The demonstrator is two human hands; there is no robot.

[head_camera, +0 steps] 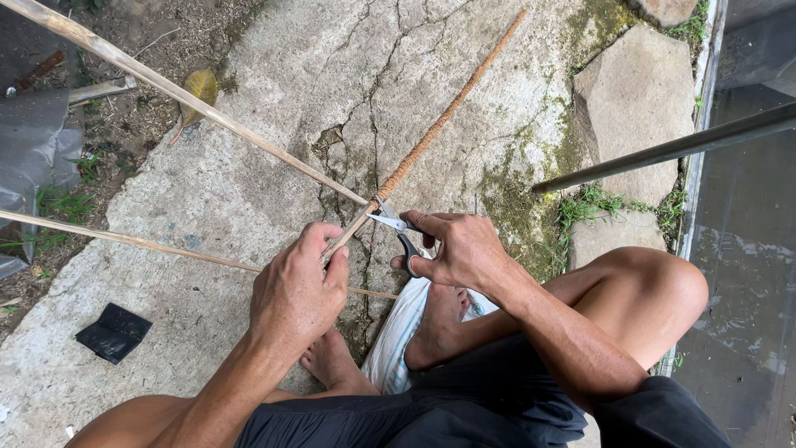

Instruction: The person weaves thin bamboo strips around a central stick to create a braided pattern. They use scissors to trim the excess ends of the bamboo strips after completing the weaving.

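My left hand (297, 286) grips the near end of a long stick wrapped in brown coir rope (444, 118), which runs up and to the right across cracked concrete. My right hand (458, 247) holds black-handled scissors (396, 226), with their open blades at the stick just above my left fingers. A pale bamboo cane (195, 104) crosses from the upper left and meets the stick near the blades. A second thin cane (133, 241) lies under my left hand. I squat with bare knees and feet over a striped white cloth (396, 336).
A dark metal pole (663, 151) juts in from the right. Flat stones (632, 95) and water (746, 249) lie to the right. A black plastic scrap (114, 332) is at lower left. Soil, grass, a dry leaf (199, 87) and grey plastic sheeting (29, 149) are at upper left.
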